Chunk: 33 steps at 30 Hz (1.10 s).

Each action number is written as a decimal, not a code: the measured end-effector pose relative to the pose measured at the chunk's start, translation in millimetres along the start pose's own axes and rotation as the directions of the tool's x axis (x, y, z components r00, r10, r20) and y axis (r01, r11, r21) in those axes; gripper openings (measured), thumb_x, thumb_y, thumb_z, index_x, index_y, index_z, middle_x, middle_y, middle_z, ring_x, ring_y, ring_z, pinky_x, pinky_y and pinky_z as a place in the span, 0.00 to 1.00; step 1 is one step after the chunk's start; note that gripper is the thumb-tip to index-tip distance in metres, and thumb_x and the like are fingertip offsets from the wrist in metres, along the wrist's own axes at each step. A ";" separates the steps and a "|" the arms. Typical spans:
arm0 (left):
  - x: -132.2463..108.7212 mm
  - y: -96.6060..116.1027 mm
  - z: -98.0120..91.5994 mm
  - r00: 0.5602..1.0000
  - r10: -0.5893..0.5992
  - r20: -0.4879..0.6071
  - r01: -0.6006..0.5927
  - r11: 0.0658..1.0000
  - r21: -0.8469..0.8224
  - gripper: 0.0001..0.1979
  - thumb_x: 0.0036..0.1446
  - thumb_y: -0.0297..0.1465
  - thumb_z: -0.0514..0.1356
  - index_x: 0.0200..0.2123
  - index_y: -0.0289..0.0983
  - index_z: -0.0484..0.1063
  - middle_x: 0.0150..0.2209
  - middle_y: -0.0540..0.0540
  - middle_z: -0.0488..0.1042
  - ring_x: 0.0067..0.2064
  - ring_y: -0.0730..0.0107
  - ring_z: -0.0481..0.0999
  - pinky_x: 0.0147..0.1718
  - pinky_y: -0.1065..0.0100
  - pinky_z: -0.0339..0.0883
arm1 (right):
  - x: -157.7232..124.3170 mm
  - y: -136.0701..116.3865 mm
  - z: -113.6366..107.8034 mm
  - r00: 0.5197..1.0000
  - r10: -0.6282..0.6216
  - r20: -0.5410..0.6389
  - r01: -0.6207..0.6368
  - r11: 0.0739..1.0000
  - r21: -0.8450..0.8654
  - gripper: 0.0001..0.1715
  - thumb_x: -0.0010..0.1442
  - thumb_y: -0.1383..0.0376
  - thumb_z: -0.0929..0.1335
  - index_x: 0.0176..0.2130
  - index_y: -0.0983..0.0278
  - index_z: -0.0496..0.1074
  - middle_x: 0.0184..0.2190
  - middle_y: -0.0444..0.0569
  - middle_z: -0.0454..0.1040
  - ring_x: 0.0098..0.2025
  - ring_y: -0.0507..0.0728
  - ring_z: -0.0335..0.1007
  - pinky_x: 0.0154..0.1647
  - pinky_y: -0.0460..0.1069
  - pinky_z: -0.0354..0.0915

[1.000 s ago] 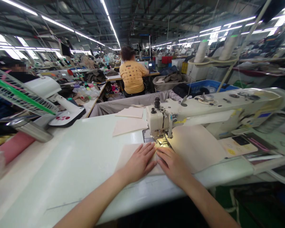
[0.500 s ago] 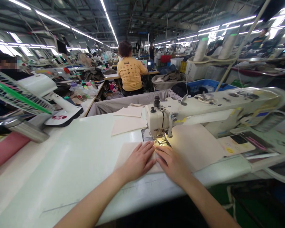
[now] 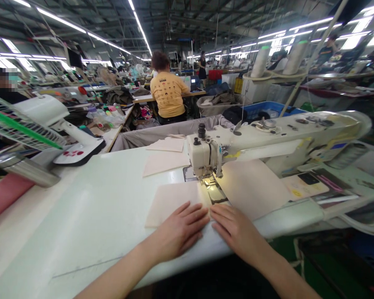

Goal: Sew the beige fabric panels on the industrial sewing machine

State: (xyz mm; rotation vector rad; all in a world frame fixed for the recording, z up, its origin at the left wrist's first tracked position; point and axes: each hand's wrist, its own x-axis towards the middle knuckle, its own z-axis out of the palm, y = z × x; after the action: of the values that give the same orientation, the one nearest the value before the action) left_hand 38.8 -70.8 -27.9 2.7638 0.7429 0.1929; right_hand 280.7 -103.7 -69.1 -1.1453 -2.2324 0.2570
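Note:
A cream fabric piece (image 3: 171,201) lies on the sewing table just in front of the needle area of a sewing machine (image 3: 202,155). My left hand (image 3: 182,228) rests on its near right part, fingers stretched out and palm down. Beside it, my right hand (image 3: 238,230) has its fingers extended, fingertips touching the fabric's right edge close to my left fingertips. Its thumb is apart from the fingers. Light falls on the presser foot (image 3: 209,182), a little beyond both hands. Another cream fabric piece (image 3: 252,185) lies under the machine arm.
More cream pieces (image 3: 165,162) lie left of the machine head. At left stand a white fan (image 3: 77,145) and a steel flask (image 3: 28,168). A phone (image 3: 308,178) lies at right. Thread cones (image 3: 260,62) stand behind the machine. A person in yellow (image 3: 168,93) sits ahead.
Both hands have moved toward me, away from the presser foot, and it shows more fully. The fabric piece under my left hand is more uncovered. The view has shifted slightly.

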 end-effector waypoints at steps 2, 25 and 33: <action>0.0 -4.7 -0.7 1.000 -0.012 0.006 0.012 1.000 0.011 0.23 0.71 0.34 0.53 0.67 0.42 0.62 0.67 0.43 0.64 0.69 0.57 0.60 0.69 0.50 0.49 | 5.1 1.6 -1.3 1.000 -0.022 0.001 0.022 1.000 -0.014 0.16 0.70 0.66 0.64 0.54 0.63 0.75 0.52 0.55 0.78 0.54 0.64 0.73 0.57 0.62 0.70; 43.4 -101.4 -13.0 0.994 -0.029 -0.110 0.035 0.998 0.056 0.21 0.72 0.37 0.51 0.64 0.42 0.66 0.64 0.40 0.67 0.66 0.54 0.65 0.65 0.49 0.57 | 54.7 20.7 12.4 0.995 0.098 -0.034 -0.100 0.992 -0.073 0.09 0.66 0.67 0.69 0.46 0.63 0.77 0.44 0.54 0.75 0.48 0.62 0.72 0.51 0.58 0.71; 40.6 -98.8 -11.1 0.993 -0.060 -0.102 0.066 0.996 0.056 0.21 0.72 0.36 0.50 0.64 0.44 0.65 0.65 0.43 0.66 0.67 0.56 0.62 0.66 0.49 0.53 | 43.6 15.9 19.5 0.994 0.055 -0.099 -0.057 0.998 -0.019 0.10 0.66 0.68 0.68 0.47 0.64 0.76 0.43 0.55 0.75 0.46 0.62 0.72 0.48 0.59 0.73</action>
State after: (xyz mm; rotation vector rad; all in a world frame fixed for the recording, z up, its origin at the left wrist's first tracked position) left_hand 25.0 34.5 -44.0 2.7988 0.8730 0.3038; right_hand 260.5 -57.8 -72.6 -1.2077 -2.1248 0.1948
